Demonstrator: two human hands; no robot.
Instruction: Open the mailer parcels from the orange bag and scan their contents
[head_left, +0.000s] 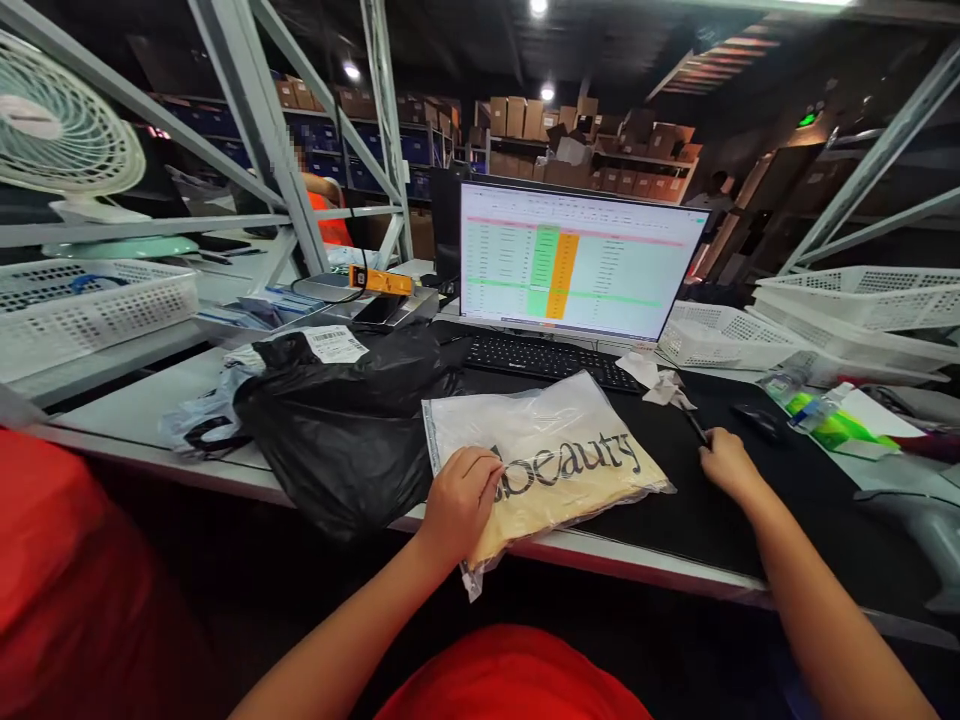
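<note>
A clear plastic bag [555,440] holding a cream garment printed "beauty" lies on the black desk mat [690,510] near the front edge. My left hand [459,500] rests on the bag's lower left part, fingers curled down against it. My right hand [724,462] is out to the right on the mat, fingers closed round a thin black pen-like thing [696,427]. A black plastic bag [345,420] with a white label sits just left of the clear bag.
A keyboard [547,358] and a monitor [574,262] showing a spreadsheet stand behind the bag. A black mouse [757,420] lies to the right. White mesh baskets [855,300] are stacked at right, another basket [90,305] and a fan [60,130] at left. A person in orange [326,210] is behind the shelving.
</note>
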